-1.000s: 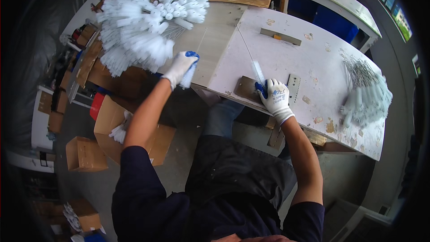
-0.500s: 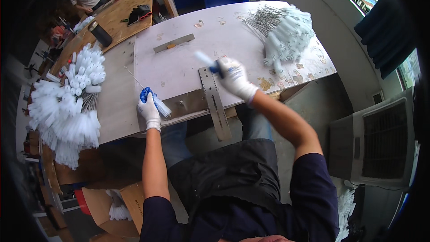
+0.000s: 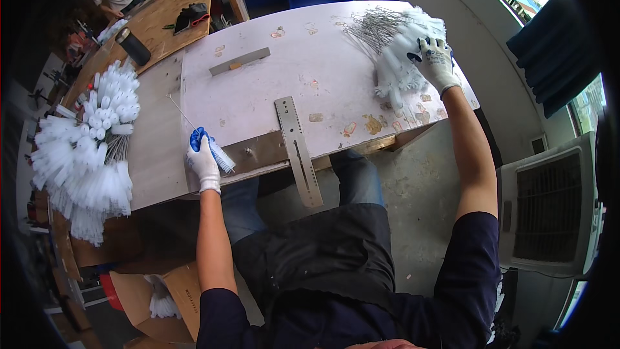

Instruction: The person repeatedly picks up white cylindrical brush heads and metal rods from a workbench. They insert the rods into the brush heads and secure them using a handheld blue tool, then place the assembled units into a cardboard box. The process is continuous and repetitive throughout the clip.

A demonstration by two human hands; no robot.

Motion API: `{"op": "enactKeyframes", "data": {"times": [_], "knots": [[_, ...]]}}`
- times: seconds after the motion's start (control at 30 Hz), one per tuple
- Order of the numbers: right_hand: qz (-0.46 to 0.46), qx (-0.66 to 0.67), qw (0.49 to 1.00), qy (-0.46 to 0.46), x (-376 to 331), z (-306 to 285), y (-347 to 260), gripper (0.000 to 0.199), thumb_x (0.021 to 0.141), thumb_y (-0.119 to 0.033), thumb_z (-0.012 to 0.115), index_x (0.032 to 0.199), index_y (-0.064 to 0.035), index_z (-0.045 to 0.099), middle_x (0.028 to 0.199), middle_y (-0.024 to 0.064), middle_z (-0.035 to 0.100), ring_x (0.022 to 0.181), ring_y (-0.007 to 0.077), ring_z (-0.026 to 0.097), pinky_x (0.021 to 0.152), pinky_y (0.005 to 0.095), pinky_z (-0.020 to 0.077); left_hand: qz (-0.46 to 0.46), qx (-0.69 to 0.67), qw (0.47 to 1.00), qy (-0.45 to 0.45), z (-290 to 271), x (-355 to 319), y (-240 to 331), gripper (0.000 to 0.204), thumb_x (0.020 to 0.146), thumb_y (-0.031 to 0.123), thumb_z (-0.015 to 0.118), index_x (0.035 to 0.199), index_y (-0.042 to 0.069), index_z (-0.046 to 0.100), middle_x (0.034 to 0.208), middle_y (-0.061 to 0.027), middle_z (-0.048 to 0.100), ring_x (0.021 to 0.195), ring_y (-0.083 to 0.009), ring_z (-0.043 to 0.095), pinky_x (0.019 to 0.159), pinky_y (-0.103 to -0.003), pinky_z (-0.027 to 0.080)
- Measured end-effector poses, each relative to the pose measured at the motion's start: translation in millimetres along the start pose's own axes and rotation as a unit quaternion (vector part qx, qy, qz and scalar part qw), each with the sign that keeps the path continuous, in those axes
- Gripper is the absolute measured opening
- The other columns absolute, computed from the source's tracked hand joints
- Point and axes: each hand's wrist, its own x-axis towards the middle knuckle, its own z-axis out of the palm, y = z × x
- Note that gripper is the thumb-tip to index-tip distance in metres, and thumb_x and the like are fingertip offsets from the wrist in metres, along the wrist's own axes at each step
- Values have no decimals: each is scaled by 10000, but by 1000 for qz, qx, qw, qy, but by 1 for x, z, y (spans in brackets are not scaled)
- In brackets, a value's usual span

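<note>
Head view, one moment at a pale counter (image 3: 323, 84). Left hand (image 3: 203, 161), gloved, its grip closed on a single white bottle brush (image 3: 218, 153) with the wire stem pointing up and away over the counter, near the front edge. Right hand (image 3: 436, 61), gloved, fingers spread and resting on a loose heap of white brushes (image 3: 397, 52) at the far right corner; whether that grip had closed on any one brush could not be told. Risks judged: tangled wire stems could drag several brushes out together; the heap lay close to the counter's edge and could spill; the metal ruler (image 3: 298, 148) overhung the front edge and could be knocked off. Finished pile of brushes (image 3: 84, 155) lay well apart at left.
</note>
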Motion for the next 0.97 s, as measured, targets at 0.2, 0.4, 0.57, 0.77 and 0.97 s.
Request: {"op": "enactKeyframes", "data": {"times": [0.2, 0.4, 0.57, 0.77, 0.97], "knots": [[-50, 82, 980, 174, -13, -23, -51, 528, 851, -402, 732, 1249, -74, 619, 1290, 134, 596, 1206, 351, 530, 981, 511, 422, 8, 9, 1000, 4, 1, -2, 0, 257, 954, 86, 633, 1182, -17, 688, 1065, -67, 722, 864, -154, 675, 787, -303, 562], [-174, 429, 883, 73, -81, -75, -240, 154, 826, -240, 769, 839, -114, 681, 887, 70, 682, 871, 313, 634, 776, 414, 520, -75, -103, 992, -22, 8, 9, 24, 182, 957, 151, 630, 1069, 52, 733, 829, -51, 687, 653, -155, 631, 605, -287, 535], [-197, 545, 810, -94, -95, -108, -360, 248, 841, -341, 737, 928, -109, 718, 936, 98, 700, 956, 314, 655, 862, 435, 516, -107, -157, 981, -39, 33, 5, 67, 222, 997, 191, 574, 1054, 43, 730, 735, -60, 634, 575, -158, 597, 525, -304, 523], [-215, 530, 795, -203, -79, -104, -399, 396, 893, -435, 661, 988, -57, 734, 977, 172, 725, 949, 368, 686, 866, 447, 521, -112, -142, 981, -70, 55, 4, 76, 250, 998, 173, 545, 1101, 22, 716, 794, -68, 647, 646, -179, 623, 585, -317, 546], [-107, 591, 718, -353, -66, -96, -386, 393, 893, -366, 659, 1053, -21, 755, 929, 224, 741, 930, 317, 735, 871, 410, 541, -130, -130, 958, -219, 59, 16, 80, 308, 1014, 192, 536, 1239, 40, 681, 922, -121, 712, 796, -212, 701, 713, -320, 577]]}}
